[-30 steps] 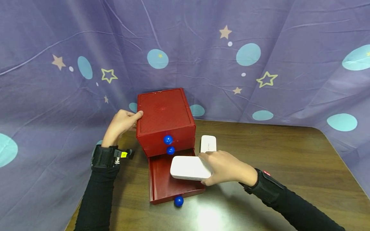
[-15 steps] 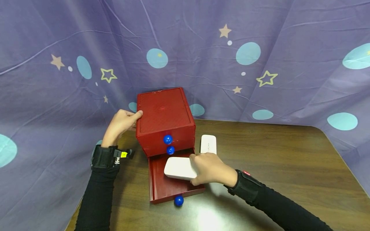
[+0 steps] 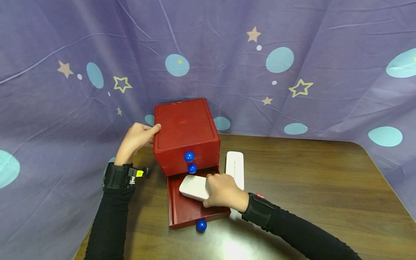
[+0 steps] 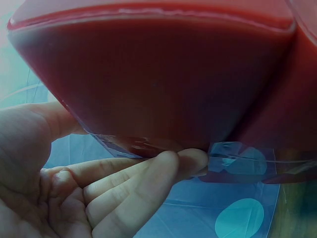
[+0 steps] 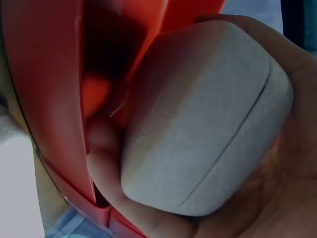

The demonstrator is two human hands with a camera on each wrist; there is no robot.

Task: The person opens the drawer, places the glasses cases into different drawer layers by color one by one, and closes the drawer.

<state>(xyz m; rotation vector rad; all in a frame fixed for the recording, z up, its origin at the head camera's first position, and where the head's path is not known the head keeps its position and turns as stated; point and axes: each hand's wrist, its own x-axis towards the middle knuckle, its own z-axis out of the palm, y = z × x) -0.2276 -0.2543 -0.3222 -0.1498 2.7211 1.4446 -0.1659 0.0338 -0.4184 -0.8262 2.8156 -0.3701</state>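
Observation:
A red drawer cabinet (image 3: 185, 124) stands on the table. Its lowest drawer (image 3: 182, 213) is pulled out toward me. My left hand (image 3: 136, 139) holds the cabinet by its left side, thumb on the top edge; in the left wrist view its fingertips (image 4: 190, 161) touch the red wall. Over the open drawer, my right hand (image 3: 224, 191) grips a white rounded oblong case (image 3: 194, 187) by its right end. A thin seam runs along that case (image 5: 203, 114) in the right wrist view. Whether it touches the drawer floor I cannot tell.
A second white oblong case (image 3: 235, 166) lies on the table right of the cabinet, close to my right hand. Blue knobs (image 3: 189, 156) mark the closed drawers, and another blue knob (image 3: 201, 225) sticks out from the open drawer's front. A purple curtain (image 3: 247, 79) hangs behind.
My right hand has moved left with the white case, further over the open drawer, and the case has tilted slightly. The left hand and the cabinet have stayed in place.

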